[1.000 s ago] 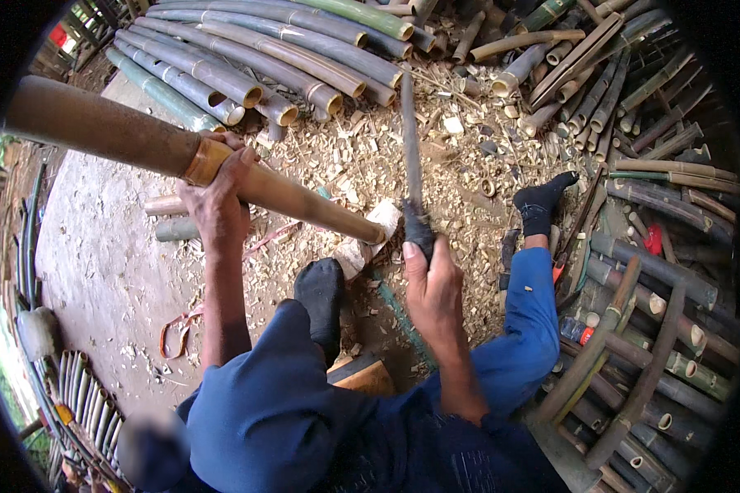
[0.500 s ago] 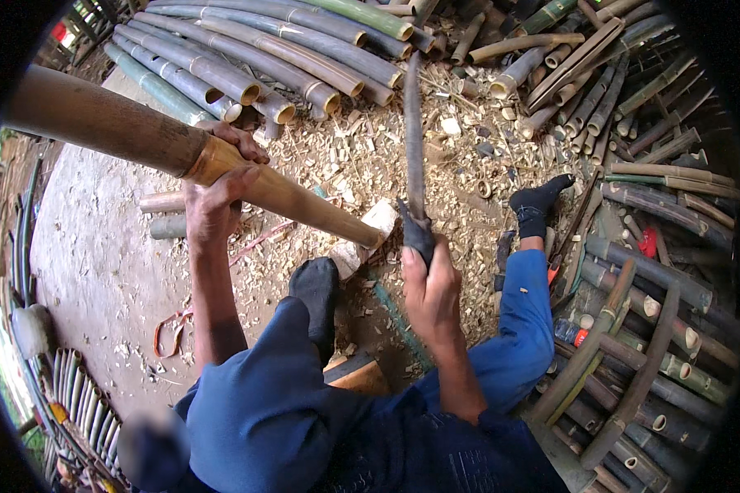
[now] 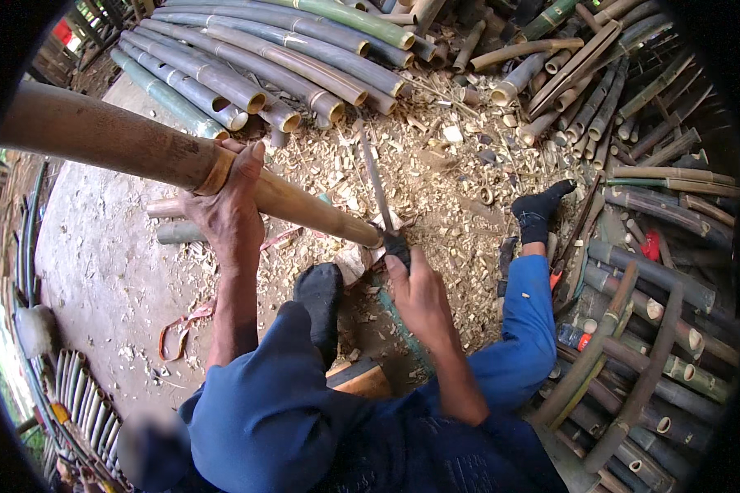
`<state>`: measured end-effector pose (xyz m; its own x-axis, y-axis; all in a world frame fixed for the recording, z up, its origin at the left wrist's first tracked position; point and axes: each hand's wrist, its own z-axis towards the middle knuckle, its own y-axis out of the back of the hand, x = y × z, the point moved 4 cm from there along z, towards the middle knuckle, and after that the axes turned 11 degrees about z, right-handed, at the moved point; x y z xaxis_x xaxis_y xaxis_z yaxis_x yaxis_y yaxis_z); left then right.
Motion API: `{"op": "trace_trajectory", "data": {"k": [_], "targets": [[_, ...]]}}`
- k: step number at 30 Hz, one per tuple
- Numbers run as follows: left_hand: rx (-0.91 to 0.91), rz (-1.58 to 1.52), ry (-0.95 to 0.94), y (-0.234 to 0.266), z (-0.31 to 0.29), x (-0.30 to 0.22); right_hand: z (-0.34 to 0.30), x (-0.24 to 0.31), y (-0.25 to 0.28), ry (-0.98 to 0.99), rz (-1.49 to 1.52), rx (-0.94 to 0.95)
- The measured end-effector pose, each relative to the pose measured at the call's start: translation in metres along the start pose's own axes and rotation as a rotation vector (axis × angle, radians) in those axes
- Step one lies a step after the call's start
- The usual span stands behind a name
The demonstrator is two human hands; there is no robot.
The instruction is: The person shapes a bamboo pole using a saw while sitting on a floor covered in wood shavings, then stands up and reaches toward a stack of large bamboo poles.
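My left hand (image 3: 232, 201) is wrapped round a thick bamboo pole (image 3: 107, 135), at the step where its brown outer part meets a paler, narrower section. The pole slants down from the left, and its thin end meets a whitish block (image 3: 352, 261) on the ground. My right hand (image 3: 423, 296) grips the dark wrapped handle of a long knife (image 3: 374, 177), its narrow blade pointing up and away. The knife stands close to the pole's lower end; I cannot tell whether the two touch. Beside the block rests my foot in a black sock (image 3: 318, 300).
Cut bamboo poles (image 3: 247, 57) lie in a row at the far side. More bamboo is heaped at the right, near a wooden frame (image 3: 633, 370). Pale chips (image 3: 452, 197) cover the ground. Two short bamboo pieces (image 3: 181, 233) and an orange strap (image 3: 175, 335) lie at the left.
My right hand has brought the knife down and left, toward the pole's lower end, tilting its blade leftward. My left hand has shifted its grip, its thumb now lying over the pole.
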<state>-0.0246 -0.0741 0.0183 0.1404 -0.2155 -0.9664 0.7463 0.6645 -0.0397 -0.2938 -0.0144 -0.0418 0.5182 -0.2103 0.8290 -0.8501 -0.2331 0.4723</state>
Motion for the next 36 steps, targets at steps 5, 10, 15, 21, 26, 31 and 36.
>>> {"op": "trace_trajectory", "data": {"k": [5, 10, 15, 21, 26, 31, 36], "targets": [[-0.015, 0.02, 0.013, -0.005, 0.004, 0.003, -0.014, -0.028, -0.012, 0.257, 0.032, -0.257], [0.017, -0.184, -0.052, -0.001, -0.001, -0.003, 0.007, -0.16, -0.05, -0.278, 0.13, 0.075], [0.254, -0.253, -0.016, 0.005, 0.019, 0.01, 0.008, -0.019, 0.008, 0.057, 0.137, -0.099], [0.402, -0.349, 0.027, -0.007, 0.014, 0.015, 0.007, -0.09, -0.03, -0.214, -0.211, -0.078], [0.03, -0.322, 0.256, 0.01, 0.014, 0.014, 0.009, -0.108, -0.019, -0.437, 0.179, 0.104], [0.083, -0.255, 0.063, 0.019, 0.02, 0.012, -0.003, -0.004, 0.018, 0.048, 0.113, -0.103], [0.299, -0.411, 0.047, 0.001, 0.026, 0.016, -0.01, -0.075, -0.018, 0.207, 0.01, -0.281]]}}
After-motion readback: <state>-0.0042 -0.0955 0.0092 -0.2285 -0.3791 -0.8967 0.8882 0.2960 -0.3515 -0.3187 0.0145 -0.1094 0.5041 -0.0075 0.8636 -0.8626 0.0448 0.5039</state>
